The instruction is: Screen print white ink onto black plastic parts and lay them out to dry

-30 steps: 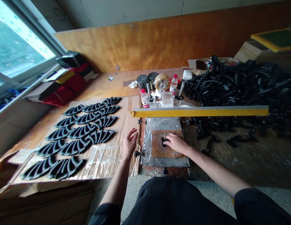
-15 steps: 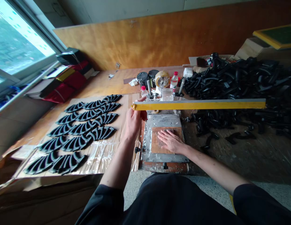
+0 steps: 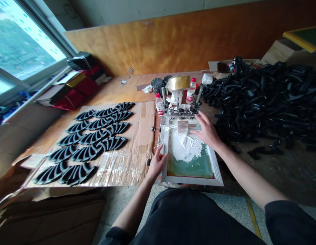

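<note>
Screen frame [image 3: 192,180]: flat, white paste [image 3: 187,151] inside. My left hand [image 3: 157,164]: fingers parted, at its left edge. My right hand [image 3: 209,133]: spread, empty, over its right. Frame's left: black rows [image 3: 88,153], apparently done; right: loose heap [image 3: 262,90], seemingly remaining.

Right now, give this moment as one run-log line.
left hand: at frame edge | right hand: spread, near block | white paste: on green mesh | black parts: on cardboard

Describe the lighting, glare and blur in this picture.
Head view: the window glares pale at upper left; head view: shiny film on the cardboard glints; head view: the black parts at right sink into shadow, and the right hand looks slightly soft.
</note>
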{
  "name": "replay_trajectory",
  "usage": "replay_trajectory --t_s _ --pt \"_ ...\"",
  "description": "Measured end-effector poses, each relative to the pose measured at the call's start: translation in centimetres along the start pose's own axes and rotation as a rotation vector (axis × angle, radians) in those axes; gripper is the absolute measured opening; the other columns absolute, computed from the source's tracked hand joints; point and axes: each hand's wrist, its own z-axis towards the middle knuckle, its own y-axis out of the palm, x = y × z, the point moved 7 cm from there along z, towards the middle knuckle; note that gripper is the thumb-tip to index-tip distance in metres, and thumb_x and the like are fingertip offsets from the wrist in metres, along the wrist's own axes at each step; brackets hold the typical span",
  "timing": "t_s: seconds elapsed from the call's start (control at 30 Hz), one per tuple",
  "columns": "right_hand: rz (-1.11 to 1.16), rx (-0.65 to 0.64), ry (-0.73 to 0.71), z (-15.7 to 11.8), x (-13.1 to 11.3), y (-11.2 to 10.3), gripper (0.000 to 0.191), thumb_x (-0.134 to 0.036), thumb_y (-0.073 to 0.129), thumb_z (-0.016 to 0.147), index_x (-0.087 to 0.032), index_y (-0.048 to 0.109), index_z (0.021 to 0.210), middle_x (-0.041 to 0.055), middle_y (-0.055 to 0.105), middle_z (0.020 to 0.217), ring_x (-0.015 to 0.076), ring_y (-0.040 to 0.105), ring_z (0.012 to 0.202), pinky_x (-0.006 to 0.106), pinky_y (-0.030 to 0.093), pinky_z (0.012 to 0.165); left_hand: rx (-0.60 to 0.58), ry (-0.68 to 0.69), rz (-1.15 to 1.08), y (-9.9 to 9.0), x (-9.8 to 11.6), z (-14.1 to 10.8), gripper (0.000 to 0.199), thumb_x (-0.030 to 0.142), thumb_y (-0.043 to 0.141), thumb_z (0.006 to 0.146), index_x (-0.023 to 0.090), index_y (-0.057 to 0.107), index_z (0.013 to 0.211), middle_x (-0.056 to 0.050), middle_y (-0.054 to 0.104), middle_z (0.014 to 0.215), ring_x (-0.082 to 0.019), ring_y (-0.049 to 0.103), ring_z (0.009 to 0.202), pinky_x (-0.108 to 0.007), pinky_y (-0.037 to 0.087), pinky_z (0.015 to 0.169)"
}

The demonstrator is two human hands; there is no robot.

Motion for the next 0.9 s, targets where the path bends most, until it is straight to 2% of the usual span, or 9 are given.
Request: replay_trajectory --t_s 0.07,0.2,0.37,0.47,0.53,0.63,0.7,0.8,0.9 --pt "-0.015 -0.186 -0.047 1.3 -3.2 3.0 0.058 -0.027 0.071 0.078 -0.016 0.052 0.131 0.0153 0.052 0.134 0.0297 0.049 0.124 0.043 0.046 0.099 0.000 -0.013 0.077 0.5 -1.0 0.6 0.064 0.046 0.058 0.082 0.023 0.046 0.141 0.005 0.052 0.063 -0.010 0.049 0.056 -0.021 0.039 0.055" --pt "-0.120 -0.502 -0.085 -0.4 -6.0 7.4 0.016 -0.021 0.060 0.085 -0.018 0.064 0.100 0.0093 0.067 0.097 0.0251 0.062 0.091 0.035 0.049 0.079 -0.022 -0.021 0.183 0.7 -2.3 1.5 0.059 0.046 0.054 0.085 0.024 0.047 0.139 0.004 0.053 0.066 -0.013 0.053 0.060 -0.022 0.038 0.057" --pt "-0.048 -0.591 -0.409 -6.6 -8.0 6.4 0.029 -0.002 0.043 0.081 -0.018 0.065 0.093 0.0080 0.067 0.095 0.0209 0.060 0.088 0.029 0.043 0.072 -0.045 -0.019 0.242 0.8 -3.4 1.8 0.060 0.052 0.048 0.087 0.023 0.046 0.140 0.002 0.056 0.071 -0.015 0.056 0.067 -0.024 0.039 0.061" --pt "0.020 -0.686 -0.519 -7.8 -8.6 5.1 0.030 0.000 0.048 0.074 -0.020 0.065 0.088 0.0047 0.067 0.092 0.0187 0.060 0.084 0.027 0.041 0.068 -0.038 -0.026 0.245 0.8 -3.5 1.7 0.060 0.052 0.047 0.088 0.023 0.044 0.141 0.001 0.060 0.075 -0.015 0.057 0.069 -0.025 0.041 0.063" --pt "0.028 -0.702 -0.472 -7.0 -8.5 4.9 0.024 -0.003 0.052 0.073 -0.021 0.064 0.083 0.0018 0.066 0.085 0.0176 0.059 0.079 0.026 0.039 0.064 -0.038 -0.031 0.240 0.8 -3.4 1.7 0.060 0.052 0.048 0.088 0.023 0.045 0.140 0.000 0.060 0.076 -0.015 0.057 0.069 -0.025 0.041 0.062" --pt "-0.027 -0.570 -0.377 -5.7 -8.1 5.1 0.018 -0.008 0.052 0.079 -0.021 0.065 0.085 0.0031 0.065 0.085 0.0187 0.059 0.081 0.027 0.039 0.065 -0.026 -0.034 0.207 0.7 -3.0 1.6 0.059 0.050 0.051 0.086 0.022 0.048 0.138 0.001 0.059 0.073 -0.015 0.056 0.066 -0.024 0.041 0.059" --pt "-0.053 -0.503 -0.405 -6.4 -8.2 5.4 0.024 -0.005 0.049 0.080 -0.019 0.065 0.091 0.0059 0.066 0.092 0.0202 0.058 0.087 0.028 0.040 0.070 -0.007 -0.040 0.171 0.5 -2.7 1.5 0.057 0.047 0.055 0.084 0.022 0.051 0.135 0.001 0.058 0.070 -0.014 0.056 0.063 -0.023 0.041 0.058" --pt "0.001 -0.542 -0.466 -7.8 -8.5 5.9 0.024 -0.005 0.051 0.080 -0.019 0.066 0.092 0.0055 0.066 0.091 0.0196 0.059 0.086 0.028 0.042 0.070 0.007 -0.060 0.133 0.4 -2.4 1.4 0.056 0.044 0.059 0.082 0.023 0.053 0.133 0.002 0.056 0.067 -0.013 0.055 0.060 -0.022 0.041 0.057" --pt "0.075 -0.532 -0.345 -5.8 -8.1 5.6 0.011 -0.019 0.061 0.084 -0.022 0.067 0.092 0.0023 0.067 0.088 0.0177 0.061 0.078 0.028 0.044 0.067 -0.003 -0.061 0.108 0.2 -1.6 1.2 0.057 0.044 0.060 0.081 0.022 0.053 0.133 0.004 0.054 0.063 -0.012 0.052 0.056 -0.022 0.040 0.055"
